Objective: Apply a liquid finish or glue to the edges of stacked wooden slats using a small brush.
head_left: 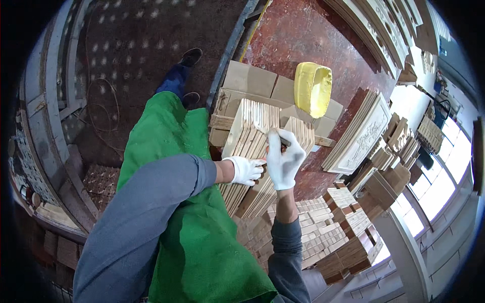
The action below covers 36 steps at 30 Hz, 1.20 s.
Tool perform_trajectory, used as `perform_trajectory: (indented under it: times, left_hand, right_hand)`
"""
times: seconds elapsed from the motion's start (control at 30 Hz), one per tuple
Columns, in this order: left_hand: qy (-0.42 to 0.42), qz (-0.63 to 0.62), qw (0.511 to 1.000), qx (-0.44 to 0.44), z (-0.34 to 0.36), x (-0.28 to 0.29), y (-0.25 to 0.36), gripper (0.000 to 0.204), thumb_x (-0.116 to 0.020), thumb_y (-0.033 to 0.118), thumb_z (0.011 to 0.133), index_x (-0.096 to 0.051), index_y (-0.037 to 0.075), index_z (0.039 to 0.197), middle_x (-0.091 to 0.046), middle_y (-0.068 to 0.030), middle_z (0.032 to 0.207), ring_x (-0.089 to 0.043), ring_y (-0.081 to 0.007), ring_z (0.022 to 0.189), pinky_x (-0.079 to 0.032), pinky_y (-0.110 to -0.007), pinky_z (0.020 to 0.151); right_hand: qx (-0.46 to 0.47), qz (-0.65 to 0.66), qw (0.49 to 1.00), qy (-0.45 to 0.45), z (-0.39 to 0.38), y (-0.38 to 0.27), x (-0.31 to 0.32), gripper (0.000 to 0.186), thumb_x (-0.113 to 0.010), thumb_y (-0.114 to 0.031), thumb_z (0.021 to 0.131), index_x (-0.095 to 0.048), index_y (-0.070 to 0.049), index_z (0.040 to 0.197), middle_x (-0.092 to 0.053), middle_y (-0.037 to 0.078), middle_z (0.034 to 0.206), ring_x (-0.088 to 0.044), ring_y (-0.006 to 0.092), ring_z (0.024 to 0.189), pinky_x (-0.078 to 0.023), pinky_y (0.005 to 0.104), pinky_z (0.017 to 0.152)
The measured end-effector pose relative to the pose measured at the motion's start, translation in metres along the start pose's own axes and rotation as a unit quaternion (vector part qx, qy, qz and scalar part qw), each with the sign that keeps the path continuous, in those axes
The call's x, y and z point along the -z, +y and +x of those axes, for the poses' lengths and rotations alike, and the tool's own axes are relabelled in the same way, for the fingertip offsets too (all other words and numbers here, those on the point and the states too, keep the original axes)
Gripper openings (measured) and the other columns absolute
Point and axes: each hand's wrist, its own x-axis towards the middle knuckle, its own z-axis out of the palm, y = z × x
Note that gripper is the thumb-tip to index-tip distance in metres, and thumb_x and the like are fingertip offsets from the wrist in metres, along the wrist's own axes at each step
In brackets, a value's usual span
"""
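Two stacks of pale wooden panels stand side by side in front of me, a left stack and a right stack, their layered edges facing up. My left hand, in a white glove, lies on the left stack with its fingers stretched toward the gap between the two. Above the same stack, my right hand, also gloved in white, is closed with its fingertips pinched close to the panel edges. What it pinches is too small to make out. Just beyond the right stack sits a yellow cut-open plastic container, its inside smeared yellow.
Brown cardboard lies under the stacks on a worn red tabletop. Carved white panels lean together at the right. Piled wooden blocks stand low on the right. A metal table edge runs along the left.
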Motion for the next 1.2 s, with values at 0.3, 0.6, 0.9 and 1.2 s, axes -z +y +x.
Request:
perform_trajectory:
  times: [0.3, 0.6, 0.9, 1.2]
  left_hand:
    - [-0.030, -0.046, 0.998, 0.027, 0.007, -0.044, 0.011, 0.024, -0.052, 0.025, 0.096, -0.066, 0.012, 0.112, -0.064, -0.0155, 0.120, -0.058, -0.0373, 0.108, -0.039, -0.051, 0.109]
    - [0.054, -0.081, 0.993, 0.061, 0.004, -0.075, 0.021, 0.021, -0.055, 0.026, 0.094, -0.066, 0.013, 0.107, -0.064, -0.0151, 0.116, -0.059, -0.0360, 0.105, -0.041, -0.051, 0.106]
    - [0.084, -0.121, 0.985, 0.089, -0.001, -0.058, 0.021, 0.020, -0.056, 0.026, 0.094, -0.066, 0.013, 0.105, -0.065, -0.0150, 0.114, -0.060, -0.0354, 0.102, -0.044, -0.049, 0.103]
    - [0.038, -0.019, 0.999, 0.022, -0.001, -0.024, 0.005, 0.017, -0.056, 0.024, 0.093, -0.066, 0.013, 0.103, -0.064, -0.0151, 0.113, -0.060, -0.0344, 0.102, -0.045, -0.048, 0.100]
  right_hand:
    - [-0.017, 0.067, 0.996, 0.061, 0.007, -0.004, -0.013, 0.009, -0.068, -0.004, 0.093, -0.071, 0.004, 0.095, -0.067, 0.005, 0.072, -0.055, 0.0093, 0.056, -0.045, 0.0227, 0.052]
    - [0.159, -0.121, 0.980, -0.002, -0.004, -0.012, -0.021, 0.009, -0.073, -0.001, 0.088, -0.072, 0.003, 0.096, -0.071, 0.009, 0.081, -0.059, 0.0145, 0.060, -0.049, 0.0253, 0.057]
    - [0.206, -0.112, 0.971, -0.040, 0.004, -0.035, -0.018, 0.011, -0.073, 0.000, 0.087, -0.072, 0.003, 0.097, -0.071, 0.009, 0.081, -0.061, 0.0151, 0.063, -0.050, 0.0266, 0.060]
    - [0.027, 0.000, 0.999, 0.031, 0.025, -0.007, -0.028, 0.013, -0.072, 0.000, 0.087, -0.072, 0.003, 0.099, -0.071, 0.010, 0.082, -0.063, 0.0168, 0.064, -0.051, 0.0283, 0.061]
